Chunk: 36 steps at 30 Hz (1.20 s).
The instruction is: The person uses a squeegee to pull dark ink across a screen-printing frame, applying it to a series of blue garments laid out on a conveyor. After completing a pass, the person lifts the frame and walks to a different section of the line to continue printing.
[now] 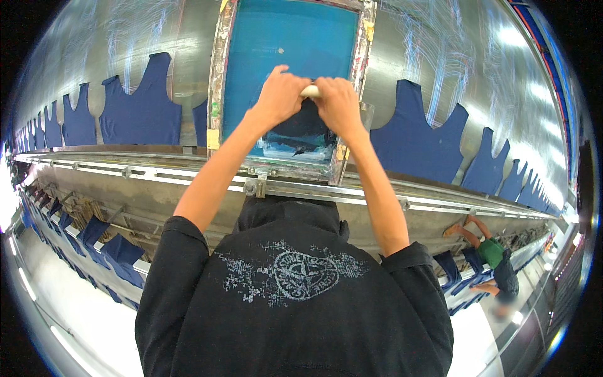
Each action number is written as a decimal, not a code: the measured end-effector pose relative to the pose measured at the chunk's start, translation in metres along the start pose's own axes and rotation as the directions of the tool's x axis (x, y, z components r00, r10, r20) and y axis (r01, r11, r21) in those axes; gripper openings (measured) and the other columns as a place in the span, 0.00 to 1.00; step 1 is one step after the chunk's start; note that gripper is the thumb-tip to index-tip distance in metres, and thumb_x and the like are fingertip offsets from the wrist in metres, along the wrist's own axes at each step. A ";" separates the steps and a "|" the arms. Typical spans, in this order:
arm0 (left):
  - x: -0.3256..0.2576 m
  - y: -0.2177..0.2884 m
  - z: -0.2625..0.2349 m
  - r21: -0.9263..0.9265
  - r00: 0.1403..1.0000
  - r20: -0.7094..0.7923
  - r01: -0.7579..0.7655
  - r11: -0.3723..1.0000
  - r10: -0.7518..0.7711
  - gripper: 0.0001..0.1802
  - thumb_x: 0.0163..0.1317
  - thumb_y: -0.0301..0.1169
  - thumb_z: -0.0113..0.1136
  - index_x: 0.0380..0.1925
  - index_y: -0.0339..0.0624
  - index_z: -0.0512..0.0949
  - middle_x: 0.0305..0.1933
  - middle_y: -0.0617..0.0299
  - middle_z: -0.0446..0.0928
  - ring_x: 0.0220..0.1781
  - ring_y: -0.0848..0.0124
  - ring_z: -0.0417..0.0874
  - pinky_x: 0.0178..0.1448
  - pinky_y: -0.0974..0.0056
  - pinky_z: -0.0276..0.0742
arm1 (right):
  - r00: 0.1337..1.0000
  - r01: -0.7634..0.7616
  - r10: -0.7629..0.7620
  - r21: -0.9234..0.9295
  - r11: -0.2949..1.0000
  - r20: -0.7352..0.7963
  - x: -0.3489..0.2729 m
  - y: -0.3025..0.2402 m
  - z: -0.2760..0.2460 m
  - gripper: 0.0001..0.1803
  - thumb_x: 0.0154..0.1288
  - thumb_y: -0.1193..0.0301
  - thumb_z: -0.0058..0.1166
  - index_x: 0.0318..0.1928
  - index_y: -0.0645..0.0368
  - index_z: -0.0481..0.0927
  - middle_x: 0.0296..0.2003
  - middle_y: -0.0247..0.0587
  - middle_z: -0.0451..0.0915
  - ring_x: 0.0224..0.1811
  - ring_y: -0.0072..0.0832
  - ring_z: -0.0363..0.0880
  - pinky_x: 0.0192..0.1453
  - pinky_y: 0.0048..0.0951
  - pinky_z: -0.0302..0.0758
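Note:
A screen-printing frame [214, 81] with a blue mesh [292, 38] lies on the long table in front of me. Both my hands are closed on the pale handle of a squeegee [310, 92] above the mesh. My left hand [281, 94] grips its left part, one finger sticking up. Close beside it, my right hand [339, 105] wraps round the right part. The squeegee's lower part is mostly hidden by my hands. Dark ink [300, 133] covers the near end of the screen, just below the handle.
Navy fabric pieces [141, 107] lie in a row along the shiny table [195, 38], on both sides of the frame. A metal rail [157, 171] follows its near edge. More navy pieces [122, 254] hang at lower left. Another person [493, 254] is at far right.

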<state>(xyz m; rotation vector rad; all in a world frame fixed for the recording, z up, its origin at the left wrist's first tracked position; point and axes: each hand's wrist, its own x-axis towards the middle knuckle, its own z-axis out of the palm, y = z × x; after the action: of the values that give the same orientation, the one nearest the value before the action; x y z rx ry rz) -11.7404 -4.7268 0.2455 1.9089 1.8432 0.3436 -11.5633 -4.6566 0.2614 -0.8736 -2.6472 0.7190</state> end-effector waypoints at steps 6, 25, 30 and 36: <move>-0.108 0.047 0.026 -0.049 0.994 0.105 -0.033 0.998 0.038 0.17 0.53 0.23 0.62 0.45 0.47 0.85 0.34 0.57 0.85 0.43 0.57 0.86 0.75 0.48 0.66 | 0.985 -0.106 0.100 0.034 0.994 0.143 -0.104 -0.056 0.016 0.14 0.51 0.80 0.63 0.41 0.57 0.79 0.36 0.45 0.82 0.45 0.44 0.80 0.61 0.44 0.71; -0.165 0.063 0.023 -0.058 0.953 -0.304 -0.024 0.998 0.005 0.31 0.50 0.17 0.60 0.58 0.44 0.82 0.60 0.58 0.85 0.61 0.62 0.85 0.81 0.43 0.55 | 0.429 -0.511 0.869 0.728 0.457 -0.245 -0.059 0.025 -0.006 0.20 0.77 0.60 0.58 0.27 0.57 0.73 0.22 0.25 0.66 0.26 0.14 0.58 0.29 0.27 0.56; -0.202 -0.011 -0.011 -0.037 0.956 -0.289 0.033 0.999 -0.042 0.27 0.51 0.17 0.61 0.55 0.42 0.82 0.58 0.58 0.85 0.61 0.63 0.84 0.83 0.40 0.51 | 0.450 -0.464 0.880 0.802 0.377 -0.154 -0.014 -0.047 0.056 0.19 0.78 0.64 0.55 0.28 0.56 0.72 0.21 0.22 0.66 0.25 0.12 0.59 0.28 0.26 0.56; -0.291 -0.180 -0.075 0.005 0.958 -0.262 0.123 0.992 -0.118 0.28 0.48 0.15 0.63 0.53 0.43 0.84 0.56 0.60 0.88 0.60 0.64 0.86 0.85 0.41 0.50 | 0.520 -0.350 0.837 0.852 0.389 -0.168 0.079 -0.173 0.198 0.19 0.80 0.64 0.54 0.28 0.55 0.70 0.21 0.22 0.64 0.23 0.12 0.59 0.27 0.25 0.56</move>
<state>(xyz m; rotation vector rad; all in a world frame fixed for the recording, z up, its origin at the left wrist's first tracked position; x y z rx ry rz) -11.9543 -5.0033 0.2621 1.8254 2.1290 0.5601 -11.7862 -4.8025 0.1937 -1.5286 -1.1427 1.2962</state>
